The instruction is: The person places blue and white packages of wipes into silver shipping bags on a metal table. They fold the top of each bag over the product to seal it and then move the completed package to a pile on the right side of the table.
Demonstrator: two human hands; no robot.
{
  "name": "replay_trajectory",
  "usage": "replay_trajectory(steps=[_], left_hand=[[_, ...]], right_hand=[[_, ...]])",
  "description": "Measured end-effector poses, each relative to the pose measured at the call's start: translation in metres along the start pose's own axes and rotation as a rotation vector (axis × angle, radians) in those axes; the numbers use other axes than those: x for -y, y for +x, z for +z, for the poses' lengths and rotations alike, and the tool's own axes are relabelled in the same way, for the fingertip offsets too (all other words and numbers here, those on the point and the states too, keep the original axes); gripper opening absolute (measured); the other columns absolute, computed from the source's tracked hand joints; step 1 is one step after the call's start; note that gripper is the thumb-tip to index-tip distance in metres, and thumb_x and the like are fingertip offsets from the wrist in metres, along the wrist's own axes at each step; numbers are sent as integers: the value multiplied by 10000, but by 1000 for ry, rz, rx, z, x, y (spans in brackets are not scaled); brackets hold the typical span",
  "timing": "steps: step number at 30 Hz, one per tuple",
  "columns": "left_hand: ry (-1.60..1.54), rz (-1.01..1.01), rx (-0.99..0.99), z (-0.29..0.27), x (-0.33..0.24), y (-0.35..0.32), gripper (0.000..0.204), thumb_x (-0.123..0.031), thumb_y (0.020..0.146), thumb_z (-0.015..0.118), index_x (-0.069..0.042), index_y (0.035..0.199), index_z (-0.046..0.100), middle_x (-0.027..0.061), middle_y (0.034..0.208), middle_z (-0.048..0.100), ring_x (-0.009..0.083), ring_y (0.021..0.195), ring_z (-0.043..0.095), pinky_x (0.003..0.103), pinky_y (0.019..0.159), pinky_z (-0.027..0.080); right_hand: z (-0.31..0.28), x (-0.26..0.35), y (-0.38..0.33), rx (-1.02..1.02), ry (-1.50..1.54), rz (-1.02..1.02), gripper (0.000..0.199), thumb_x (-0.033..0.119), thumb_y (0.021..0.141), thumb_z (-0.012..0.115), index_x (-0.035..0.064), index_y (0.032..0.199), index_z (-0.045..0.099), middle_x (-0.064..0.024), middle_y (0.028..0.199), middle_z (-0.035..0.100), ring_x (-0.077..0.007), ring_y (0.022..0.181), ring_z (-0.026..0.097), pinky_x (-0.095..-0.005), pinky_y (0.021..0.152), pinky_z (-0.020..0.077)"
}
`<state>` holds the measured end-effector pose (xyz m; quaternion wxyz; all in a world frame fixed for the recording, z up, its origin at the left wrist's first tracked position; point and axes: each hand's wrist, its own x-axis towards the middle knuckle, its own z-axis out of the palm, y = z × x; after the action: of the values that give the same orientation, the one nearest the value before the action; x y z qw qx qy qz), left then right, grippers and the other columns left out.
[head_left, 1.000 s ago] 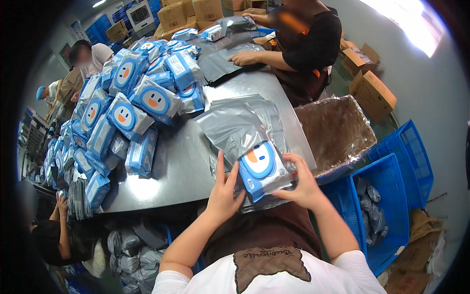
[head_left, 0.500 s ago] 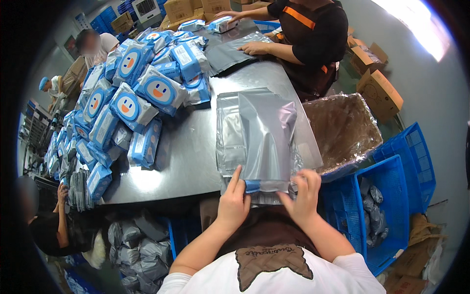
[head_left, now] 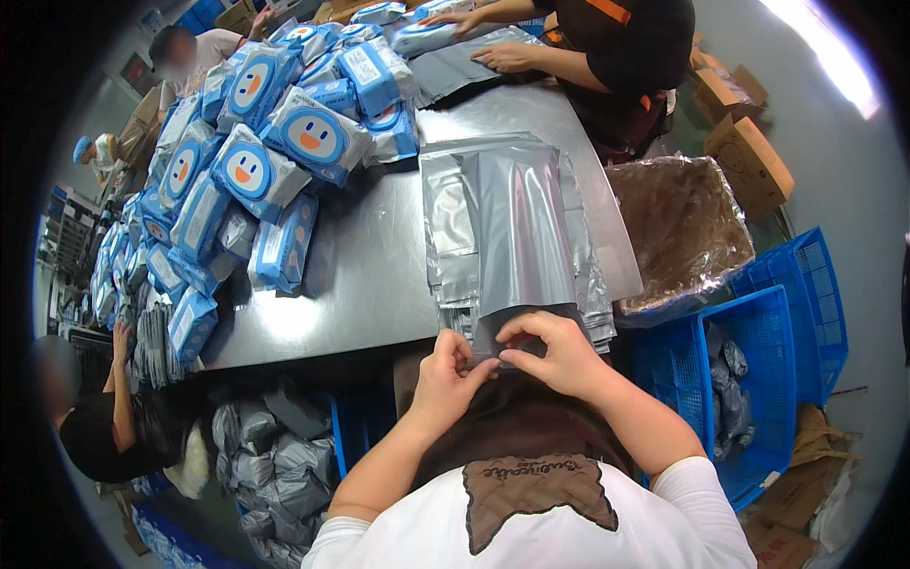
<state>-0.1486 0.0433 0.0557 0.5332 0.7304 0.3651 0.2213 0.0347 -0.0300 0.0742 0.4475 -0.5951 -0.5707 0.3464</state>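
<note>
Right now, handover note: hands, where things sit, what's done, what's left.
Left hand and right hand: both pinch the near open end of a grey mailer bag lying on the bag stack at the table edge.
Done: the bag looks filled, contents not visible.
Left: near end not yet sealed. Blue wipe packs are piled far left, unbagged. Blue crate at right holds grey bags.

Operator wears a white short-sleeved top with a brown star-shaped patch at the upper front; forearms bare; dark brown garment below.
</note>
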Motion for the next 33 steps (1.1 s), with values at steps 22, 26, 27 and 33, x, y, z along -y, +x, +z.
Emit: replay_trajectory(steps=[22,26,27,33], left_hand=[[493,250,7,-50,-1,10,294,70,801,574,-11,1058,457,139,897,660,220,721,671,292,621,529],[780,796,-3,-37,-40,54,499,-21,662,716,-68,1128,542,138,1180,542,299,1113,540,403,936,461],[833,907,37,-37,-46,60,474,-32,649,717,-74,1095,562,127,1180,535,291,1119,534,411,955,453],[821,1250,379,-45,-25,94,167,-81,680,629,-71,829,554,77,1079,573,260,1074,548,421,979,449]], right_hand=[[-216,-125,12,-530,-1055,506,454,83,781,667,99,1207,510,-156,1141,581,-353,1028,598,-442,850,504],[-129,-44,16,-244,-727,-410,464,11,740,645,128,1182,568,-105,1157,549,-268,1078,556,-386,891,493],[-112,-25,15,-197,-837,-654,418,16,725,651,135,1122,593,-95,1189,543,-257,1112,542,-384,894,495],[-103,-32,8,-28,-926,-850,133,81,681,646,91,793,574,-64,1153,596,-225,1095,572,-366,862,514]])
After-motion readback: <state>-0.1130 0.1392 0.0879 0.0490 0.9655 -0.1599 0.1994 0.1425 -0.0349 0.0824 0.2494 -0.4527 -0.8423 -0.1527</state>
